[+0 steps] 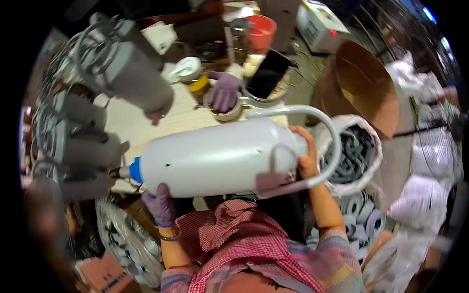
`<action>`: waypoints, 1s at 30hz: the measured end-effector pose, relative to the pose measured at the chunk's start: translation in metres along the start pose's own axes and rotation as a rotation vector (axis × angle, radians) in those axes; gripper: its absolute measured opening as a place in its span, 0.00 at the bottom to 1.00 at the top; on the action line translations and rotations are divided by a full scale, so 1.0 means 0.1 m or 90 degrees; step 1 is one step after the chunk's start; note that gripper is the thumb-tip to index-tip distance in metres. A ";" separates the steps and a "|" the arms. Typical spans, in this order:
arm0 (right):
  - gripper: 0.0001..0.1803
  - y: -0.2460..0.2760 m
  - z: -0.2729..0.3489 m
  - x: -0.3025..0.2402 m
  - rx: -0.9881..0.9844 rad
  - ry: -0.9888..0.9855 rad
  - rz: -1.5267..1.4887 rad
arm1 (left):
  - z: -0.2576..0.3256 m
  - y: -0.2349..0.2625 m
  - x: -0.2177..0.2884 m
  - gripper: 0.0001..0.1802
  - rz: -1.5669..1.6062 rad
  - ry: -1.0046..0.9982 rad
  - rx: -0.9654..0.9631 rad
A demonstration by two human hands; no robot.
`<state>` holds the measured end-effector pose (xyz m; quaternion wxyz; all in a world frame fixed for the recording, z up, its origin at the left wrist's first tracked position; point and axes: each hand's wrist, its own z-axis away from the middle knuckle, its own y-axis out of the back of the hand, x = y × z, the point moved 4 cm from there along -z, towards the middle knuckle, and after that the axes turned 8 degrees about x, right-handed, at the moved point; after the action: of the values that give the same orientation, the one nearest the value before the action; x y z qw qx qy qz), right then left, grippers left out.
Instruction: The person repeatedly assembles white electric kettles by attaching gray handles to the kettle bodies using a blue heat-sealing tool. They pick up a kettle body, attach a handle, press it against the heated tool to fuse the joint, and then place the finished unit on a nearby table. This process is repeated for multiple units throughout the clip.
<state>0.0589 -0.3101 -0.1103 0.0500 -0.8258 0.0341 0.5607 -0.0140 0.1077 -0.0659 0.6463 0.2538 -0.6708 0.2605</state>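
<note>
A large pale grey thermos flask (210, 154) lies sideways in front of me, with its long curved handle (337, 141) to the right. My right hand (308, 156), bare, grips the flask's right end inside the handle's loop. My left hand (160, 204), in a purple glove, holds the flask's lower left side; most of its fingers are hidden underneath. At the flask's left end is a blue collar (136, 170) with a pointed metallic tip, whose kind I cannot make out.
Several similar grey flasks (129, 73) stand at the left. Behind are a cup (228, 115) with a purple glove, a lidded jar (195, 80), a phone (267, 73) and a red cup (261, 31). On the right are a sack of grey parts (349, 156) and a carton (359, 88).
</note>
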 end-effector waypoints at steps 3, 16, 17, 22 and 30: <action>0.44 0.67 0.16 0.22 -0.070 -0.196 0.139 | -0.03 0.17 -0.06 0.26 0.083 -0.020 -0.042; 0.15 2.97 1.04 0.38 0.183 -0.346 0.532 | 0.02 0.02 0.11 0.31 -0.029 -0.093 -0.077; 0.14 2.96 0.95 0.16 0.229 -0.430 0.374 | 0.02 0.05 0.10 0.31 -0.036 -0.095 -0.091; 0.18 3.29 1.29 0.01 0.025 -0.407 0.921 | -0.18 0.11 -0.05 0.32 -0.084 -0.079 -0.113; 0.16 2.84 1.33 -0.78 0.232 -0.030 0.532 | -0.08 -0.06 0.16 0.29 -0.033 -0.097 -0.122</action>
<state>-0.1247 -0.5763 -0.0995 -0.0352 -0.7061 0.4612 0.5362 -0.0043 0.1086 -0.0491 0.6212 0.2268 -0.7332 0.1585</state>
